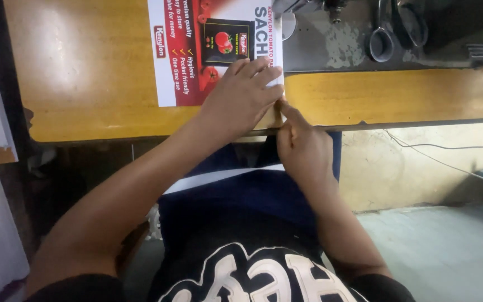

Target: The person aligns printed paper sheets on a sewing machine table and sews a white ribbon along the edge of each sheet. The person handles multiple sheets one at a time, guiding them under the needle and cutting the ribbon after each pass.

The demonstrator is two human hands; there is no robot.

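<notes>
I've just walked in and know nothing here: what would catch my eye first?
The red and white printed sheet on the yellow wooden table, pinned at its near corner by the left hand. The right hand points a finger at that sheet's edge. Scissors lie further back on the right.

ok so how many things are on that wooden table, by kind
printed poster sheet, under the left hand and touched at its edge by the right hand: 1
scissors, on the grey metal base at the far side: 1
second looped handle beside them, too cropped to name: 1
total: 3
</notes>
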